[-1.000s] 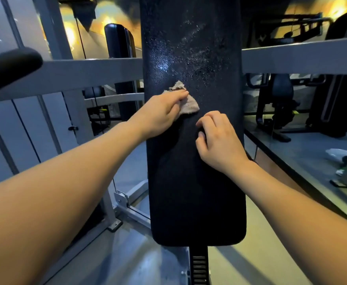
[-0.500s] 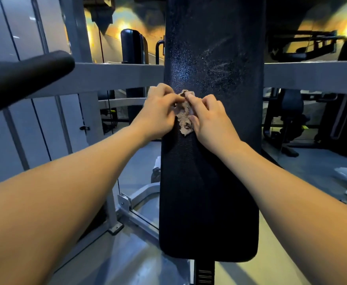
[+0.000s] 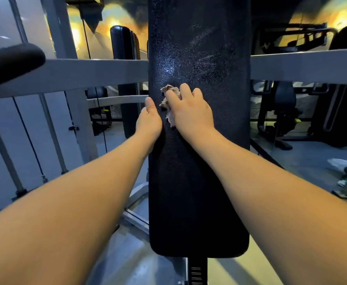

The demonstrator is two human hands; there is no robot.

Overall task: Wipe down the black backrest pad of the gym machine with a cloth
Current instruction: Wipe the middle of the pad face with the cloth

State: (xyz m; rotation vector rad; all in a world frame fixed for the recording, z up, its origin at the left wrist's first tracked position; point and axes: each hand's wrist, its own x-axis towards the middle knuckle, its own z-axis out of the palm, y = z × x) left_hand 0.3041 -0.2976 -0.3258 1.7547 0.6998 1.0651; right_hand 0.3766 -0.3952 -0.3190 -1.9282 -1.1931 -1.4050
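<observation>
The tall black backrest pad [image 3: 199,182] stands upright in the middle of the view, with pale smears on its shiny upper part. A small crumpled beige cloth [image 3: 169,88] lies against the pad near its left side. My right hand [image 3: 191,112] covers the cloth and holds it against the pad, fingers curled over it. My left hand [image 3: 149,120] is at the pad's left edge beside the cloth, thumb on the front face. Its fingers are hidden behind the edge.
A grey crossbar [image 3: 98,73] of the machine frame runs behind the pad on both sides. A black padded handle [image 3: 10,62] juts in at the upper left. Cables and uprights stand at the left, other gym machines [image 3: 287,112] at the right.
The cloth has passed from my left hand to my right. My left hand let go and moved left to the pad's edge; my right hand now covers the cloth.
</observation>
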